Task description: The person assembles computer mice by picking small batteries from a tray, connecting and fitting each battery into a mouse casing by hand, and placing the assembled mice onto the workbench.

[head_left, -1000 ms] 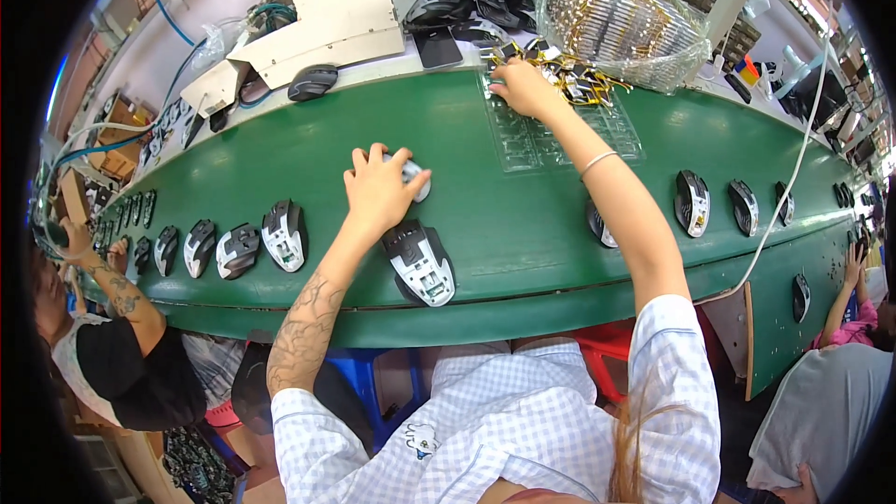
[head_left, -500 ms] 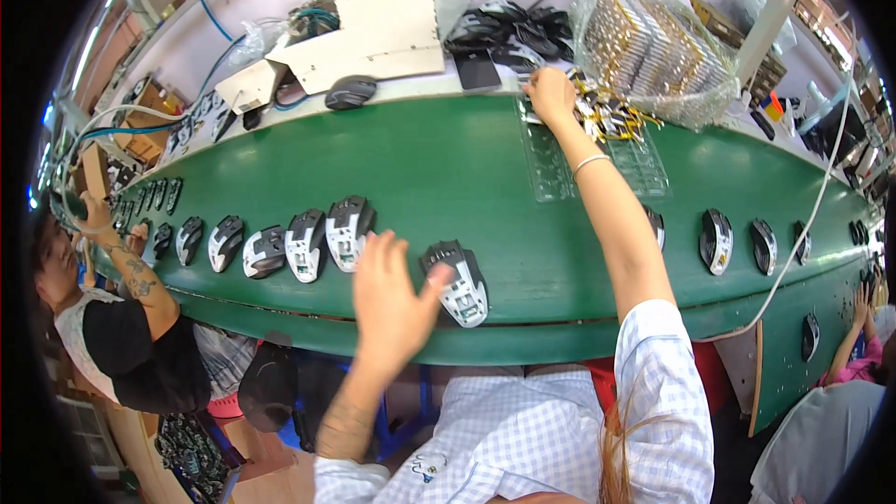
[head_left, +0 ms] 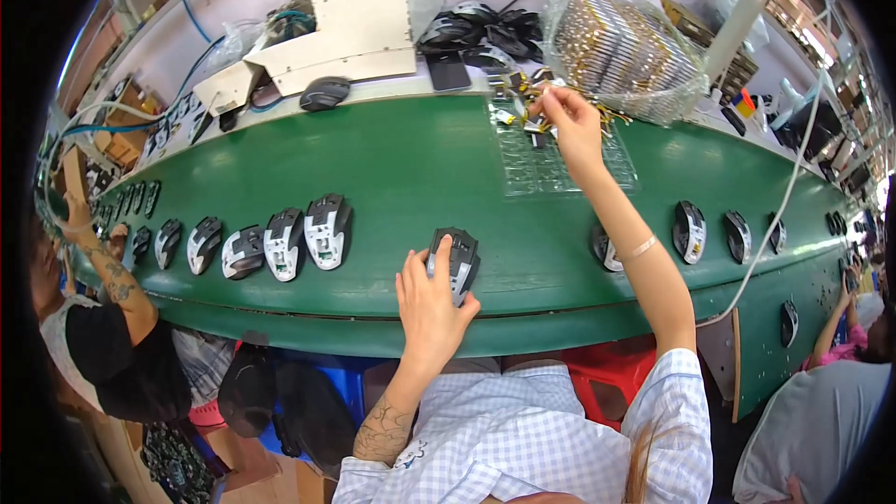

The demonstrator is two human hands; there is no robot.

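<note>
My left hand [head_left: 431, 297] grips a black computer mouse shell [head_left: 456, 259] lying on the green conveyor belt [head_left: 411, 163] near its front edge. My right hand [head_left: 566, 118] reaches far across the belt and pinches a small gold-coloured part [head_left: 536, 108] above a clear plastic tray [head_left: 551, 161]. More small parts lie scattered at the tray's far end.
A row of open mouse shells [head_left: 280, 243] sits left of my hand; others [head_left: 689, 231] lie to the right. A beige machine [head_left: 355, 19], black cables, and a wrapped stack of circuit boards [head_left: 623, 49] stand behind. A person's arm [head_left: 107, 271] works at left, another person [head_left: 821, 411] at right.
My left hand came down from above the belt and closed on the mouse shell. The row of shells has shifted right. My right hand stays over the tray.
</note>
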